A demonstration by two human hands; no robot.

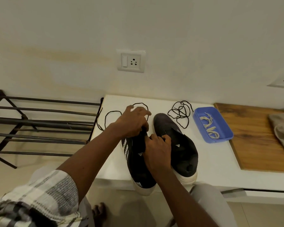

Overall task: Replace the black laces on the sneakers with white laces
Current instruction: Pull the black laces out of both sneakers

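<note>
Both hands worked at the throat of the left shoe (138,158). The left hand (131,122) was closed in a pinch grip on the dark upper near the tongue, two fingers splayed loose above it. The right hand (157,149) was curled shut on the same shoe's opening, though what its fingertips pinched could not be told.

The right shoe (175,145) sat touching the first, and neither showed a lace in its eyelets. Both heels hung past the desk's (220,161) front edge, so a firm tug on the tongue could likely tip a shoe off onto the floor.

One black lace (111,115) lay loose toward the back left corner, its end trailing at the left edge, where a brushing forearm might drag it over. The other black lace (180,113) lay in a tangled heap near the back edge, just beside the blue tray (226,136). The white laces (210,125) were in that tray, also coiled together; pulling one out in haste could knot them or slide the light tray toward the wooden board (256,138).
</note>
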